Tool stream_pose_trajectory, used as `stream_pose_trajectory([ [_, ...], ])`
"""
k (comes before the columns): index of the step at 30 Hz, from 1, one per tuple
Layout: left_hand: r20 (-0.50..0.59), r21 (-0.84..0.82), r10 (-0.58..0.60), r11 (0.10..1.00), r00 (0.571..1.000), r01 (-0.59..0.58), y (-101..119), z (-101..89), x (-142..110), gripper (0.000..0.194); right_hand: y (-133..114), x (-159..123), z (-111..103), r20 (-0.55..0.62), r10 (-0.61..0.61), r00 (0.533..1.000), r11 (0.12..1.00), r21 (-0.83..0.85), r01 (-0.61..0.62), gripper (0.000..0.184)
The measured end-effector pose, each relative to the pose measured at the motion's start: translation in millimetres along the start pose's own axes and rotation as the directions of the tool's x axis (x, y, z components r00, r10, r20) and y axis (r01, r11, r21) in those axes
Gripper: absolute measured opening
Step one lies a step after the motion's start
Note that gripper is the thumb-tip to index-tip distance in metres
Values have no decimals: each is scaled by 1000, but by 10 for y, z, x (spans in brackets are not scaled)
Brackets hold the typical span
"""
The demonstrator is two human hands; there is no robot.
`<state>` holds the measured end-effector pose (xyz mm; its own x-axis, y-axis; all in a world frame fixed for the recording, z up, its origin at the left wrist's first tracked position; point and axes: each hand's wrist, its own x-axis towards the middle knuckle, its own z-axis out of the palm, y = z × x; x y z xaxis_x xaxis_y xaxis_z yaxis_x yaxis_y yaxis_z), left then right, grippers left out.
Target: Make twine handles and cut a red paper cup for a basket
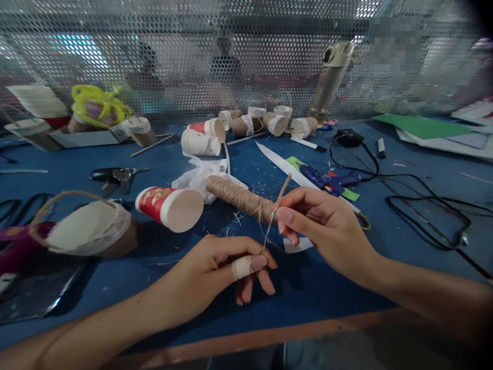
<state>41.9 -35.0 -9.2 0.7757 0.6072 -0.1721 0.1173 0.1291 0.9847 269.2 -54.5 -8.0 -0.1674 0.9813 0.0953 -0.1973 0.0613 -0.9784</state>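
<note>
Between my two hands runs a thin piece of brown twine [266,234]. My left hand [227,267], with a bandage on its thumb, pinches the lower end between thumb and forefinger. Higher up and to the right, my right hand [311,221] pinches the twine near its other end, which sticks up past the fingers. Just behind the hands lies a spool of twine [241,198] on its side. To its left rests a red and white paper cup [169,208], tipped over. A small basket [92,231] with a twine handle and lace trim stands farther left.
A blue glue gun [327,180] lies beyond my right hand, its black cable [419,185] looping to the right. Small lace-trimmed baskets [275,123] and stacked cups [200,141] sit at the back, near a tall bottle [333,77]. Keys [119,177] lie left.
</note>
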Motion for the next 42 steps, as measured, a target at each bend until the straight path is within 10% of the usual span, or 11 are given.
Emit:
stream_pose_trajectory([
  [11, -40, 56, 12, 998, 999, -10, -12, -6, 13, 21, -41, -3, 38, -17, -44, 999, 987, -155, 41, 16],
  [29, 150, -106, -30, 993, 988, 46, 29, -15, -3, 22, 61, 48, 4, 179, 49, 983, 969, 228, -90, 11],
  [42, -118, 166, 9, 986, 993, 11, 24, 12, 24, 17, -21, -6, 22, -25, -12, 1000, 998, -57, 10, 16],
])
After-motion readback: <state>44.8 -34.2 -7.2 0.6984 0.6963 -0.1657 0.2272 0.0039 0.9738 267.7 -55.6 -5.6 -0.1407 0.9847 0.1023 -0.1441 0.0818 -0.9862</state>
